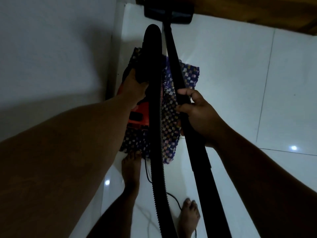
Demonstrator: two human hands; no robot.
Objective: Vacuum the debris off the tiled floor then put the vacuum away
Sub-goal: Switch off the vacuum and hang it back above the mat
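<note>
The red and black vacuum body (139, 115) hangs above a checkered mat (169, 107), lifted by its black handle. My left hand (135, 85) is closed around that handle. My right hand (197, 110) grips the black wand (173, 54), which runs up to the floor head (169, 14) resting on the white tiled floor (231, 74) at the top. The ribbed black hose (157, 152) loops from the body down between my arms. No debris is visible on the tiles in this dim light.
A white wall (51, 48) stands close on the left, and a wooden edge (257, 11) crosses the top right. My bare feet (131, 169) stand on the tiles, with a thin power cord (173, 198) lying between them.
</note>
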